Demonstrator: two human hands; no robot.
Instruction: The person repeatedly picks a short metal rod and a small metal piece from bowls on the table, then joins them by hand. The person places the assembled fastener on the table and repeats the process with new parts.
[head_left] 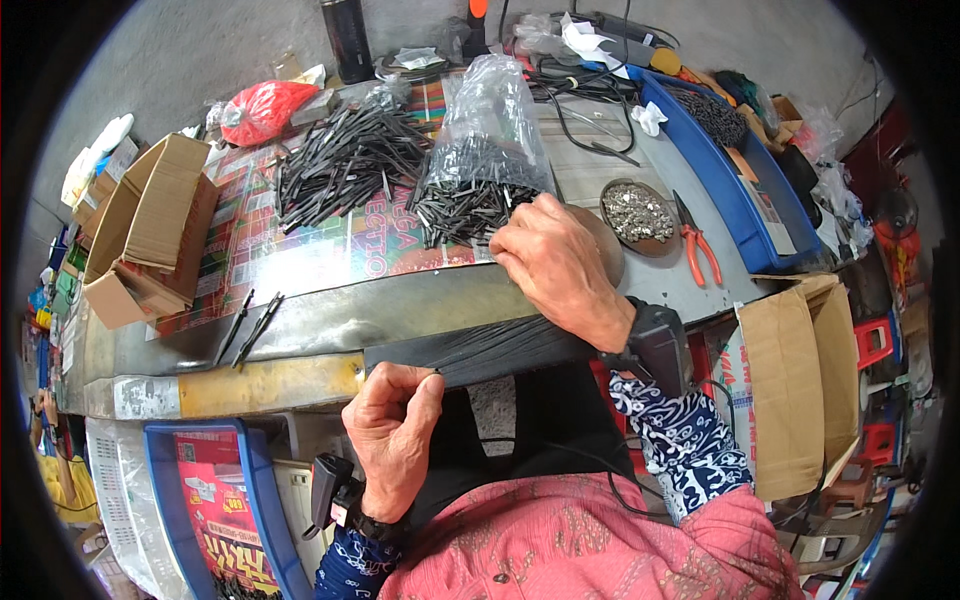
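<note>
My left hand (393, 425) is closed in a pinch at the table's front edge, beside a black pad (480, 350). A tiny dark tip shows at its fingers, too little to name. My right hand (560, 270) has its fingers curled together at the near right edge of a heap of thin black strip-like pieces (465, 212); what they hold, if anything, is hidden. That heap spills from the mouth of a clear plastic bag (495, 110). To its left lies a bigger pile of similar black pieces (345, 165). Several loose ones (260, 328) rest near the front edge.
Right of my right hand are a round dish of small metal parts (638, 212) and red-handled pliers (697, 245). A long blue tray (740, 190) lies beyond. Cardboard boxes stand at left (150, 230) and right (800, 385). A blue bin (210, 500) sits below, left.
</note>
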